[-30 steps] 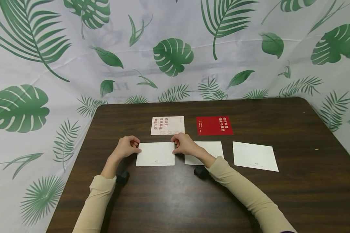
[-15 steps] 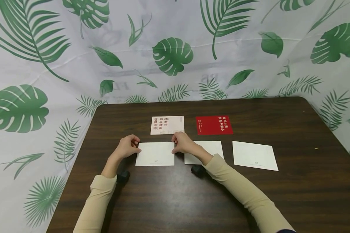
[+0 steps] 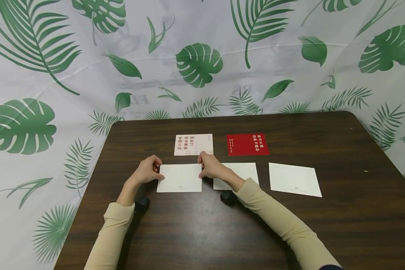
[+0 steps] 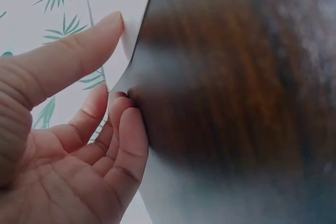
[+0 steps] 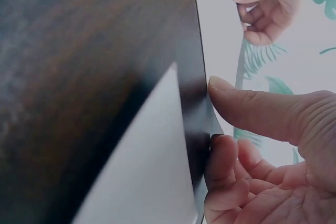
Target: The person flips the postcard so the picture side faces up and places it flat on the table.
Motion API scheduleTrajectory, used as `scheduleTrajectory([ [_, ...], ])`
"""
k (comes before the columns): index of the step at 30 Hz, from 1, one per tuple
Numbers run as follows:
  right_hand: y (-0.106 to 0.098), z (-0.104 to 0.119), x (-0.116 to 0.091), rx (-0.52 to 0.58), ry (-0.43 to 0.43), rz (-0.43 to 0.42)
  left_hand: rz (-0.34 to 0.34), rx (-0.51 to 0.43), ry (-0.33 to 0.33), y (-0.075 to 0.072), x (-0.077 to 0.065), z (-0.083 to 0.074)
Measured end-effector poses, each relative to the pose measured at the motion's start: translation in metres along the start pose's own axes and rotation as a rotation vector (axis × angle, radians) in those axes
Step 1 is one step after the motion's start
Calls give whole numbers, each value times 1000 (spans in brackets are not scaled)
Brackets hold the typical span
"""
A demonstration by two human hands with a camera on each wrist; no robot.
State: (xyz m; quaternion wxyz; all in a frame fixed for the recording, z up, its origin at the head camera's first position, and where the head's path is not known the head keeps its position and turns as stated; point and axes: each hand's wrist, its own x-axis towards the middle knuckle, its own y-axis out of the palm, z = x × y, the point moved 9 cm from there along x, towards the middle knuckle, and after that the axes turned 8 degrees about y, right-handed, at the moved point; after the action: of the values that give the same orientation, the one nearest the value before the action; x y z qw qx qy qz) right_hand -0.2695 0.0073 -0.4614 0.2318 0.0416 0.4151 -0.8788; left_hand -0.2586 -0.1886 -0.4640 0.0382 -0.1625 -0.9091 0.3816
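Note:
In the head view, a blank-faced white postcard point(image 3: 179, 178) with a small mark near its front edge lies on the dark wooden table point(image 3: 195, 232). My left hand point(image 3: 147, 170) holds its left edge, with thumb and index finger at the side and the other fingers curled. At the right edge, my right hand point(image 3: 210, 166) grips it likewise with thumb and fingertips. The left wrist view shows the left thumb point(image 4: 113, 27) on the postcard's edge and the index fingertip by a corner. A second white postcard point(image 3: 246, 170) lies partly hidden under my right wrist.
Farther right lies a third white postcard point(image 3: 295, 180), slightly turned. Behind the row are a pale postcard point(image 3: 185, 144) with red characters and a red postcard point(image 3: 248, 144) with white characters. A leaf-patterned cloth point(image 3: 148, 75) hangs behind the table.
Both hands stay at the postcard's two sides almost unmoved. The left thumb reaches very slightly farther over the edge. The other postcards keep their places.

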Motion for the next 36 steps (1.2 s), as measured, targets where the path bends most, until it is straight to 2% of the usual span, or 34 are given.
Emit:
scheduleTrajectory([
  [7, 0, -3, -1, 34, 7, -16, 7, -15, 5, 0, -1, -3],
  [12, -1, -6, 1, 29, -35, -27, 2, -45, 2, -1, -3, -1],
  [19, -3, -7, -5, 216, -78, 63, -15, -102, 25, -9, -12, -1],
  [24, -14, 1, -12, 331, -144, 30, -34, -85, 75, -18, -18, -9],
  [27, -20, 2, -16, 378, -155, 0, -56, -94, 93, -24, -22, -14],
  [33, -28, 4, -22, 305, -172, -52, -109, -228, 113, -30, -26, -18],
  [36, -29, 5, -25, 341, -190, -35, -112, -300, 125, -30, -27, -19],
])
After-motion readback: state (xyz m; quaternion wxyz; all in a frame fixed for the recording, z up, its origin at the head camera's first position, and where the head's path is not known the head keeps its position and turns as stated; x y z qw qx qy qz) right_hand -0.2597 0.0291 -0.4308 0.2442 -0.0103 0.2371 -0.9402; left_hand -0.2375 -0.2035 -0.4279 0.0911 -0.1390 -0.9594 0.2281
